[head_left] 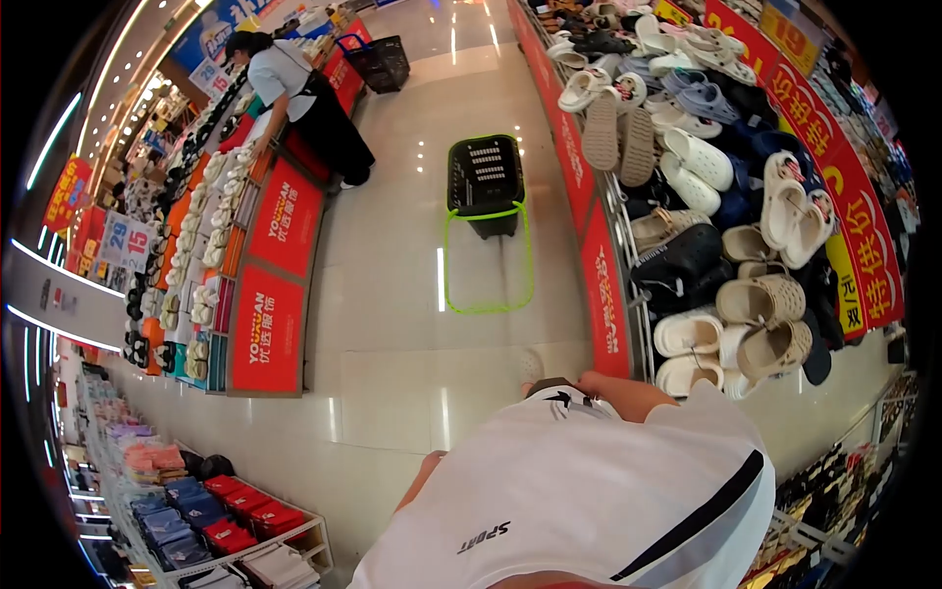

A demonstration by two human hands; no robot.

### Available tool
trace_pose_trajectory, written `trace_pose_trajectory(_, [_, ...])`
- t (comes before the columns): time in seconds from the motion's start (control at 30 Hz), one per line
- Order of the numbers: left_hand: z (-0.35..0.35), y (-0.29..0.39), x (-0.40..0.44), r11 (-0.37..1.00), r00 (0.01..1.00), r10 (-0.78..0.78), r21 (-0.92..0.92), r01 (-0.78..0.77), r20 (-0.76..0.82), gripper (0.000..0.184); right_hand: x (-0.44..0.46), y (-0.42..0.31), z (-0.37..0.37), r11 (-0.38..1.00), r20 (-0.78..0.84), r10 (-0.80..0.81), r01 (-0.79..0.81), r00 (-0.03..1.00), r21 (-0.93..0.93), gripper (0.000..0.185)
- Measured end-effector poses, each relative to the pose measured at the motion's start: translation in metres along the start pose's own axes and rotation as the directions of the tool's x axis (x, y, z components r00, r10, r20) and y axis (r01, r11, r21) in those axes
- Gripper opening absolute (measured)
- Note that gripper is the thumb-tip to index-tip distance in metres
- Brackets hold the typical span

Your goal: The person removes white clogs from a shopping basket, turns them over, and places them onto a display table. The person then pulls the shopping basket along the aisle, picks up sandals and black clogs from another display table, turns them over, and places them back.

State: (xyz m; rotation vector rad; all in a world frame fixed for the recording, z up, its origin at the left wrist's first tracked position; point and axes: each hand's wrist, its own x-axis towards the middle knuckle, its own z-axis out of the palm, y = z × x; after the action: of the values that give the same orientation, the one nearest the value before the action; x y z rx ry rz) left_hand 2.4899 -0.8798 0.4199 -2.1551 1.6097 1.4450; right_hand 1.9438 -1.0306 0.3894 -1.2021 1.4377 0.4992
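Observation:
My left hand (433,458) hangs low at my left side, mostly hidden by my white shirt, so its fingers cannot be made out. On the other side, my right hand (592,382) is in front of my body near the corner of the shoe stand; its fingers are too small and indistinct to read. Ahead of me on the floor stands a black shopping basket (485,177) with a bright green rim. Its long green pull handle (489,311) extends toward me, apart from both hands.
To the right, a stand carries piled clogs (760,299) and slippers. On the left, a red-panelled display (268,319) holds rows of goods. A person (294,93) leans over it, near another dark basket (376,64). Folded clothes (231,510) fill a lower-left rack. Tiled floor (392,265) runs between the stands.

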Motion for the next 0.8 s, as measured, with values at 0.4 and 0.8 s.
trace_pose_trajectory(0.4, [-0.136, 0.089, 0.122, 0.987, 0.991, -0.042, 0.150, 0.061, -0.127, 0.038, 0.044, -0.077, -0.090, 0.988, -0.241, -0.119, 0.139, 0.963, 0.069, 0.030])
trace_pose_trajectory(0.8, [-0.263, 0.178, 0.263, 0.962, 0.978, 0.211, 0.180, -0.206, -0.005, 0.033, 0.077, -0.053, -0.079, 0.987, 0.006, 0.091, -0.091, 0.996, 0.136, 0.030])
